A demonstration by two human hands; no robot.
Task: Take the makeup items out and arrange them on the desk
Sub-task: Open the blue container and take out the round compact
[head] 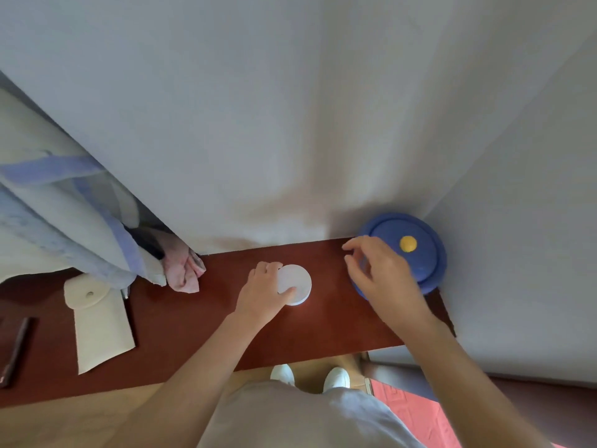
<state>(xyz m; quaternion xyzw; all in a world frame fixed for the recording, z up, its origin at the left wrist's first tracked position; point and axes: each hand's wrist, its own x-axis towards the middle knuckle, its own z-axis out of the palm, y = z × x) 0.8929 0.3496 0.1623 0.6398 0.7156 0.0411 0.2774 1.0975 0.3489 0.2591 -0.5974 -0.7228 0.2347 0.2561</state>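
- Far left, near edge: dark slim stick point(14, 350), likely a makeup pencil, lay flat on the red-brown desk point(200, 331).
- Right of it: cream pouch point(98, 321), flap with snap turned toward the wall.
- Behind the pouch: blue-and-white cloth point(64, 202) and a pink crumpled rag point(184, 270) at the desk's far edge.
- Centre: left hand point(263, 294) held a round white compact point(295, 284) resting on the desk, thumb on its lid.
- Right: right hand point(378, 276) hovered with fingers spread wide, empty, over a blue round lidded case point(426, 253) with a yellow knob, at the far right corner.
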